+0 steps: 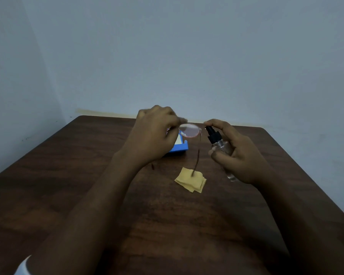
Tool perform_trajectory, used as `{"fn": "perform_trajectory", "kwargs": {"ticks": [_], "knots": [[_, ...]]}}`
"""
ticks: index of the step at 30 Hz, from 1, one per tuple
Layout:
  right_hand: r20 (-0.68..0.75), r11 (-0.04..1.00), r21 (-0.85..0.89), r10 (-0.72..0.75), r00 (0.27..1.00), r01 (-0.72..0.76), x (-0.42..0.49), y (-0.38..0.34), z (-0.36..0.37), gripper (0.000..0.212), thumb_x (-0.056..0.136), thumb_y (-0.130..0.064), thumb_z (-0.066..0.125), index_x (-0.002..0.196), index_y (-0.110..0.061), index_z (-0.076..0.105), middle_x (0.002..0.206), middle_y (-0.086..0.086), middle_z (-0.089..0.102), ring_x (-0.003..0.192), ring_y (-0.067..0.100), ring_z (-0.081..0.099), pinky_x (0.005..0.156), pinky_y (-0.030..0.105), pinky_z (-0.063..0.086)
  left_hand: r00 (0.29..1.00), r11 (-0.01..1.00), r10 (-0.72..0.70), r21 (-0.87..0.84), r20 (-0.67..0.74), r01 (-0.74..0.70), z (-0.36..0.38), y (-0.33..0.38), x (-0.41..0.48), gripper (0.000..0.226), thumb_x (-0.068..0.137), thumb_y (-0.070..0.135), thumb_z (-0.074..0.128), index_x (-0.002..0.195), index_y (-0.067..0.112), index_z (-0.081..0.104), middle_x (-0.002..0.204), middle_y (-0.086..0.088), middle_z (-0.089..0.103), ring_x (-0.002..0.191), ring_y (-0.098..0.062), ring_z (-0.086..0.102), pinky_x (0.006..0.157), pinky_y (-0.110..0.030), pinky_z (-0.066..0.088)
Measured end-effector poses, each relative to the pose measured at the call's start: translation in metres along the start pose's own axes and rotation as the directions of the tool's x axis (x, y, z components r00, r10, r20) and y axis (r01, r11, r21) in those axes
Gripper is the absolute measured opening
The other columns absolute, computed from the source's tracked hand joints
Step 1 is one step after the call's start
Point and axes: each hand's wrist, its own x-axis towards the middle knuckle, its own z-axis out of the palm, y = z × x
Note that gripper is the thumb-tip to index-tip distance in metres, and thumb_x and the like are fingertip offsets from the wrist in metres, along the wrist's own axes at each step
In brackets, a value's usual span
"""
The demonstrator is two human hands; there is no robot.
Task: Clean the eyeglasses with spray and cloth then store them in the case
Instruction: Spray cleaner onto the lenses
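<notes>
Spraying looks like the step in hand. I hold the pink-rimmed eyeglasses with clear lenses (189, 130) up above the dark brown wooden table (87, 175) in my left hand (154, 135), fingers pinched shut on the frame near one lens; that lens is hidden behind the hand, and the other faces the nozzle. One thin dark temple arm hangs down, its tip over the folded yellow cleaning cloth with zigzag edges (191, 182) lying on the table below.

My right hand (234, 155) is wrapped closed around the clear glass spray bottle with a black pump top (219, 142), the index finger resting on top of the pump, the nozzle just beside the visible lens. The blue open case with a pale lining (178, 146) sits on the table behind my left hand, partly hidden.

Risks as I judge them: the nozzle sits so close to the lens that a press may flood one spot and drip onto the cloth and table. My pinch on the frame is small, so a jolt from pumping could twist or drop the glasses. Fingers near the hidden lens may smear it. Dim light makes it hard to confirm where the nozzle points.
</notes>
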Motion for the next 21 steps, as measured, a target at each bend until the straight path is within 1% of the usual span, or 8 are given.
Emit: {"fn": "perform_trajectory", "kwargs": {"ticks": [2, 3, 5, 7, 10, 13, 16, 21], "knots": [[-0.064, 0.997, -0.075, -0.027, 0.998, 0.022, 0.0, 0.003, 0.003, 0.066, 0.089, -0.026, 0.063, 0.147, -0.052, 0.042, 0.084, -0.018, 0.069, 0.052, 0.01, 0.057, 0.053, 0.018, 0.047, 0.963, 0.93, -0.268, -0.265, -0.02, 0.253, 0.0, 0.002, 0.003, 0.029, 0.096, 0.009, 0.062, 0.114, 0.021, 0.08, 0.097, 0.006, 0.077, 0.087, -0.008, 0.069, 0.078, -0.032, 0.054], [-0.099, 0.994, -0.108, -0.035, 0.994, 0.024, 0.0, 0.005, 0.003, 0.066, 0.09, -0.027, 0.063, 0.147, -0.053, 0.041, 0.086, -0.019, 0.068, 0.054, 0.012, 0.057, 0.054, 0.017, 0.045, 0.905, 0.813, -0.426, -0.432, 0.017, 0.391, -0.001, 0.001, 0.004, 0.028, 0.094, 0.007, 0.064, 0.111, 0.021, 0.081, 0.088, 0.007, 0.077, 0.075, -0.004, 0.068, 0.068, -0.026, 0.055], [-0.167, 0.988, -0.15, -0.056, 0.984, 0.031, 0.001, 0.005, 0.004, 0.064, 0.091, -0.032, 0.061, 0.148, -0.052, 0.04, 0.086, -0.021, 0.063, 0.055, 0.013, 0.055, 0.053, 0.014, 0.041, 0.741, 0.422, -0.634, -0.703, 0.222, 0.572, -0.004, -0.004, 0.01, 0.027, 0.088, -0.002, 0.07, 0.107, 0.016, 0.08, 0.078, 0.001, 0.077, 0.067, -0.01, 0.068, 0.062, -0.024, 0.055], [-0.228, 0.985, -0.16, -0.093, 0.969, 0.057, 0.001, 0.004, 0.003, 0.063, 0.093, -0.033, 0.06, 0.149, -0.051, 0.038, 0.083, -0.019, 0.059, 0.055, 0.012, 0.052, 0.053, 0.013, 0.038, 0.632, 0.031, -0.608, -0.782, 0.48, 0.623, -0.009, -0.005, 0.012, 0.031, 0.086, -0.006, 0.072, 0.113, 0.009, 0.075, 0.08, -0.006, 0.079, 0.067, -0.016, 0.072, 0.063, -0.028, 0.06], [-0.293, 0.98, -0.162, -0.156, 0.943, 0.112, 0.001, 0.0, 0.001, 0.065, 0.093, -0.027, 0.062, 0.151, -0.045, 0.039, 0.08, -0.013, 0.056, 0.054, 0.013, 0.049, 0.055, 0.011, 0.035, 0.574, -0.31, -0.494, -0.749, 0.653, 0.586, -0.009, -0.003, 0.011, 0.031, 0.083, -0.004, 0.075, 0.111, 0.007, 0.074, 0.094, -0.013, 0.079, 0.084, -0.02, 0.075, 0.063, -0.026, 0.063], [-0.296, 0.976, -0.148, -0.201, 0.934, 0.163, -0.002, -0.006, 0.003, 0.064, 0.092, -0.025, 0.064, 0.151, -0.041, 0.042, 0.079, -0.008, 0.057, 0.056, 0.017, 0.051, 0.054, 0.02, 0.041, 0.599, -0.44, -0.487, -0.771, 0.635, 0.46, -0.006, 0.001, 0.011, 0.015, 0.08, -0.005, 0.077, 0.093, 0.001, 0.079, 0.095, -0.016, 0.079, 0.081, -0.022, 0.077, 0.064, -0.026, 0.063], [-0.251, 0.971, -0.154, -0.215, 0.944, 0.181, -0.003, -0.011, 0.011, 0.067, 0.091, -0.027, 0.066, 0.149, -0.048, 0.04, 0.089, -0.012, 0.061, 0.059, 0.021, 0.055, 0.056, 0.032, 0.047, 0.589, -0.441, -0.585, -0.828, 0.558, 0.346, -0.003, 0.003, 0.013, 0.009, 0.085, -0.008, 0.076, 0.089, -0.001, 0.075, 0.087, -0.015, 0.077, 0.071, -0.019, 0.076, 0.062, -0.024, 0.062], [-0.125, 0.969, -0.217, -0.15, 0.981, 0.121, -0.002, -0.013, 0.027, 0.07, 0.088, -0.03, 0.065, 0.149, -0.051, 0.039, 0.102, -0.032, 0.06, 0.067, 0.014, 0.058, 0.061, 0.014, 0.043, 0.573, -0.418, -0.644, -0.861, 0.506, 0.29, 0.004, 0.006, 0.009, 0.009, 0.086, -0.011, 0.071, 0.089, -0.003, 0.071, 0.081, -0.016, 0.072, 0.065, -0.021, 0.073, 0.064, -0.027, 0.063]]}}
